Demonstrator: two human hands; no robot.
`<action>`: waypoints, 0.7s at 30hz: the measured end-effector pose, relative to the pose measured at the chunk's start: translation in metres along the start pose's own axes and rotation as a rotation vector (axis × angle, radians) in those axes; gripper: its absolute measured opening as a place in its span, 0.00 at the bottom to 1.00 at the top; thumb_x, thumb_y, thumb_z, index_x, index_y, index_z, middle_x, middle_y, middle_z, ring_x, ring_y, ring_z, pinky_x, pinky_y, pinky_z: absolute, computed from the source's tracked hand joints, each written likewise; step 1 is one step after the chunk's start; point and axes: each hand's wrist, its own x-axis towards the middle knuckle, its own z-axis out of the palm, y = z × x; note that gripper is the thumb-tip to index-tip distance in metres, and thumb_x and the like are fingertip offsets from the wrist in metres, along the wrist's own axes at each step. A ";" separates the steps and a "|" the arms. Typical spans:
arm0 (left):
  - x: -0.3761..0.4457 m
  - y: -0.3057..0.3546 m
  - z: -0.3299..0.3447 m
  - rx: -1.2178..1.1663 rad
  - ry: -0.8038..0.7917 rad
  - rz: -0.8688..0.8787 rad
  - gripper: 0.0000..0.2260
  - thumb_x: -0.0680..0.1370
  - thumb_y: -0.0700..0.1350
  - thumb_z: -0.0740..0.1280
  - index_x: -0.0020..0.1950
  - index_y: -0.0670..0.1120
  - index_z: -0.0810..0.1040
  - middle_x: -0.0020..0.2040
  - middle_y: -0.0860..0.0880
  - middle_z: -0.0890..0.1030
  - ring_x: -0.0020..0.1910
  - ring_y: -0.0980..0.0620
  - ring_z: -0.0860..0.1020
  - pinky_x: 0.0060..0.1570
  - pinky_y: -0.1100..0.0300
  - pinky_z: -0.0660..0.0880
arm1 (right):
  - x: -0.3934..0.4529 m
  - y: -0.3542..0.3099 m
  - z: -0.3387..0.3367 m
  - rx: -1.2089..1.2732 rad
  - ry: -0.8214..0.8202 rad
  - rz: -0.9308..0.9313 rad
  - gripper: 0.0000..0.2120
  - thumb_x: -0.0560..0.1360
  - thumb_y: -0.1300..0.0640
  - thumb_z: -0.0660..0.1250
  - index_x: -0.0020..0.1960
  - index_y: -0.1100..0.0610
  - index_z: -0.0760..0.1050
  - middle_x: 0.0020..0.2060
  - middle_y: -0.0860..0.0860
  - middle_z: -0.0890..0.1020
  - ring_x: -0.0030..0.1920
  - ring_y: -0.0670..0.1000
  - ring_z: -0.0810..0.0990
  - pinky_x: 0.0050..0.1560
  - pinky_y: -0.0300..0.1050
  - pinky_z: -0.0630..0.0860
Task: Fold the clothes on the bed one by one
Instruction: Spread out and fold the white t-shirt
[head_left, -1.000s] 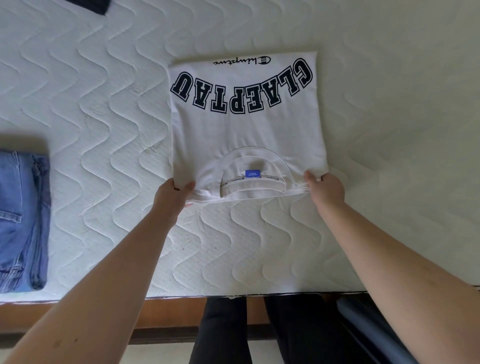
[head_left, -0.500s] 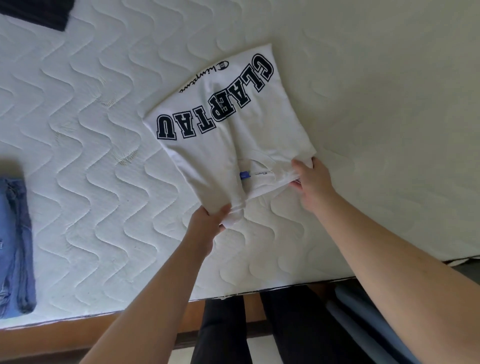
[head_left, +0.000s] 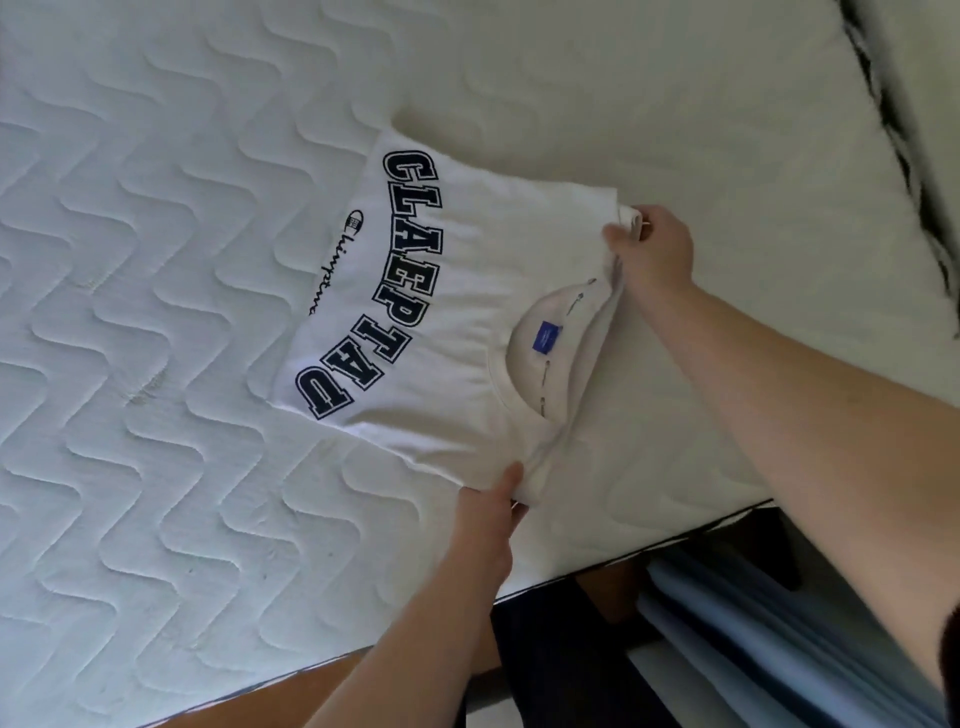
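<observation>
The white T-shirt (head_left: 467, 332) is folded into a rough rectangle and sits on the quilted white mattress (head_left: 156, 364), near the edge closest to the person. It's turned at an angle, so the big navy block letters (head_left: 389, 280) run diagonally down the fabric, with a small script logo (head_left: 340, 260) just beside them. The collar end faces the person, and you can see the round neckline with a little blue tag (head_left: 549, 331) inside it.

Both hands are on that collar end. The left hand (head_left: 485, 519) is pinching the near corner, thumb on top of the cloth and fingers tucked under it. The right hand (head_left: 657, 249) has the far corner bunched up in a closed grip, thumb over the top. The edge between the two hands looks lifted a bit and sags into folds, while the lettered end lies flat on the mattress.

Bare forearms come in from the bottom and right. Past the mattress edge there's a strip of wooden bed frame (head_left: 311, 691), the person's dark trousers (head_left: 561, 670) and some light blue fabric (head_left: 769, 639) at lower right. Top right corner shows the mattress's far edge with dark piping (head_left: 893, 114), pretty blurred.
</observation>
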 end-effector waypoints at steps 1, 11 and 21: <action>0.001 -0.006 0.010 0.005 0.008 -0.015 0.15 0.76 0.37 0.71 0.62 0.44 0.76 0.57 0.45 0.82 0.54 0.46 0.80 0.42 0.56 0.81 | 0.006 0.002 -0.002 -0.015 0.008 -0.005 0.12 0.74 0.54 0.70 0.56 0.57 0.78 0.48 0.49 0.81 0.51 0.52 0.80 0.50 0.42 0.73; -0.004 0.043 0.028 1.139 -0.393 -0.301 0.20 0.80 0.57 0.65 0.53 0.40 0.81 0.45 0.46 0.86 0.43 0.51 0.85 0.40 0.57 0.82 | -0.017 0.045 -0.028 -0.075 -0.121 0.198 0.21 0.75 0.52 0.70 0.66 0.54 0.70 0.50 0.48 0.76 0.48 0.49 0.76 0.44 0.39 0.70; 0.044 0.152 0.126 1.693 -0.509 0.757 0.05 0.80 0.46 0.67 0.55 0.53 0.79 0.48 0.57 0.81 0.48 0.57 0.78 0.48 0.63 0.74 | -0.144 0.086 -0.014 -0.010 -0.194 0.427 0.08 0.79 0.50 0.63 0.54 0.53 0.74 0.46 0.47 0.78 0.48 0.50 0.77 0.46 0.41 0.68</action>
